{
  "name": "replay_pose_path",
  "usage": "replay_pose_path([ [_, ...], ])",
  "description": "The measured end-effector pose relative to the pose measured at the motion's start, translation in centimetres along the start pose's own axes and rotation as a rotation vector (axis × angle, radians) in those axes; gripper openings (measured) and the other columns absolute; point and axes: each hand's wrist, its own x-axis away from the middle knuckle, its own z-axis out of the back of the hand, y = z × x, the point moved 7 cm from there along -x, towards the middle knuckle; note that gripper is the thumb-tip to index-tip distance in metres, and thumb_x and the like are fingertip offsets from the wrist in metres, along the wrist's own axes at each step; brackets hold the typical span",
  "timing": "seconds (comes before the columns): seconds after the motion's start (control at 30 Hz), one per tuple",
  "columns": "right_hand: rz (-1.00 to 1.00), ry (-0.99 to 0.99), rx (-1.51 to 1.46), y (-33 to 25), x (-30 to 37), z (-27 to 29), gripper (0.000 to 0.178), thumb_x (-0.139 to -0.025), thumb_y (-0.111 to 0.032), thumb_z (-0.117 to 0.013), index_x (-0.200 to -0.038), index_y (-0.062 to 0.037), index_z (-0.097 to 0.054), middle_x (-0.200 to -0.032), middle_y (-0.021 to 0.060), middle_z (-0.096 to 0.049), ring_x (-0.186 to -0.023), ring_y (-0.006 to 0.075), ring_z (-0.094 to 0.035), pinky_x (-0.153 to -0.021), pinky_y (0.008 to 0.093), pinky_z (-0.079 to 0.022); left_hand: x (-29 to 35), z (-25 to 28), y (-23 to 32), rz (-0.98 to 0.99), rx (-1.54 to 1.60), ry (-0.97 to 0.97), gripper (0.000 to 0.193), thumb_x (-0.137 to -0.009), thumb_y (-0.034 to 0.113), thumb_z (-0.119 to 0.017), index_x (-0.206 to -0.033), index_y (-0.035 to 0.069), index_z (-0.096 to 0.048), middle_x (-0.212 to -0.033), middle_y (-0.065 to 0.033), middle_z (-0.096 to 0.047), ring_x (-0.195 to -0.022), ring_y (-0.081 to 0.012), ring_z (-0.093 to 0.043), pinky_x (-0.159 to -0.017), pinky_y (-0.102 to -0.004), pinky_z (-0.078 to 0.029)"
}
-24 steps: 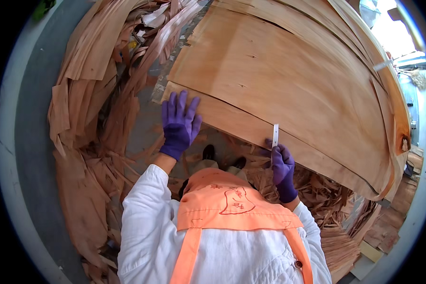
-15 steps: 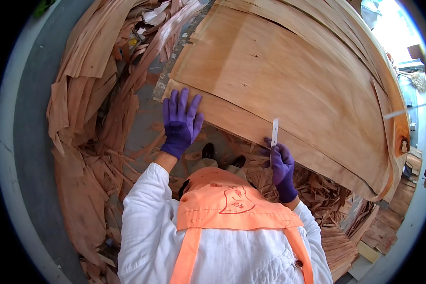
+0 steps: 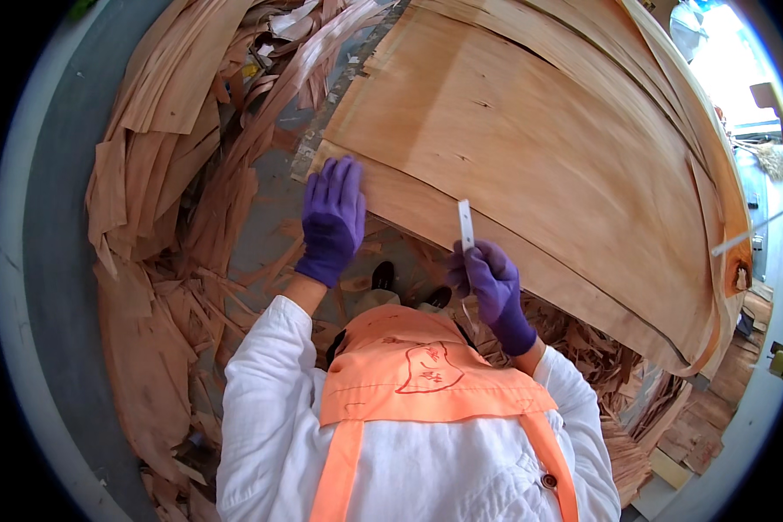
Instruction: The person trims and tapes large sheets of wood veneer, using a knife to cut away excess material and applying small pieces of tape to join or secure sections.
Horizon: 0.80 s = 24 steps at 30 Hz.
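Observation:
A stack of large thin wood veneer sheets [image 3: 531, 148] lies in front of me. My left hand [image 3: 331, 217], in a purple glove, rests flat with fingers spread near the stack's near-left corner. My right hand [image 3: 491, 283], also gloved in purple, is closed around a thin light-coloured blade [image 3: 466, 224] that points up over the near edge of the top sheet. I wear a white coat and an orange apron [image 3: 426, 383].
Torn veneer strips and scraps [image 3: 165, 261] cover the floor to the left and below the stack. More scraps [image 3: 618, 383] lie at the right. A grey floor band [image 3: 52, 261] runs along the left. My dark shoes [image 3: 383, 277] show below the stack's edge.
The view has shifted slightly. My left hand stays flat at the sheet's corner and my right hand still holds the blade upright at the edge.

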Motion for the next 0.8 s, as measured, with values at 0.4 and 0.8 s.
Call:
replay_pose_path([
  [0.4, -0.241, -0.221, -0.264, -0.3, -11.8, -13.1, 0.025, -0.095, -0.023, -0.047, -0.1, -0.0021, -0.058, -0.074, 0.0035, -0.062, -0.057, 0.0084, -0.055, -0.049, 0.0203, -0.044, -1.2, 0.8, -2.8, -0.163, -0.022, 0.0, 0.039, -0.075, 0.01, -0.059, -0.114, 0.005, -0.057, -0.12, -0.0087, -0.054, -0.114, -0.0275, -0.049, -0.095, -0.0405, -0.04],
  [0.8, -0.31, -0.193, -0.205, 2.7, -11.7, -12.8, 0.023, -0.094, -0.021, -0.048, -0.094, -0.0003, -0.059, -0.077, 0.0048, -0.062, -0.056, 0.01, -0.056, -0.048, 0.0217, -0.047, -3.2, 1.0, -3.8, -0.146, 0.155, -0.169, 0.045, -0.079, 0.01, -0.058, -0.124, 0.008, -0.053, -0.131, -0.0074, -0.049, -0.106, -0.0293, -0.052, -0.09, -0.0379, -0.044],
])
